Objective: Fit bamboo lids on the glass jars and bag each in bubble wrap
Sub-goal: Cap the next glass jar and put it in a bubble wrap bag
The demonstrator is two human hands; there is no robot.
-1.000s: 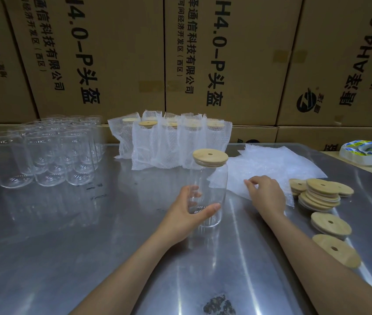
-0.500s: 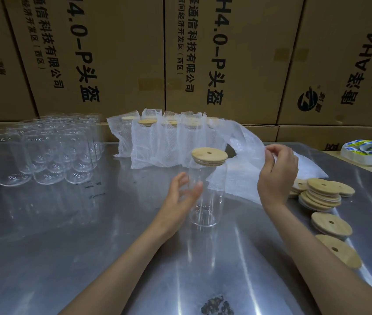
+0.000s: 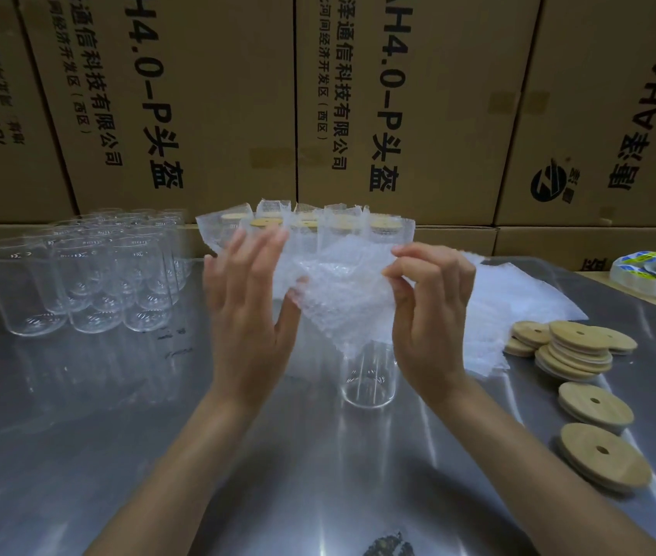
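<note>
A bubble wrap bag (image 3: 342,290) hangs in the air between both hands, above a glass jar (image 3: 368,377) that stands on the metal table (image 3: 117,435). The bag hides the jar's top and lid. My right hand (image 3: 428,311) pinches the bag's right edge with thumb and fingertips. My left hand (image 3: 250,302) touches the bag's left edge with straight fingers and the thumb under it. Loose bamboo lids (image 3: 577,349) lie stacked at the right, with two single lids (image 3: 603,455) nearer me.
Several empty glass jars (image 3: 89,282) stand at the left. Several bagged jars (image 3: 318,230) stand in a row at the back. A pile of flat bubble wrap bags (image 3: 518,298) lies right of centre. Tape rolls (image 3: 655,270) sit far right. Cardboard boxes (image 3: 206,98) wall the back.
My right hand lifted a bubble wrap bag from the pile and brought it over the lidded jar. My left hand let go of the jar and rose to the bag's left edge.
</note>
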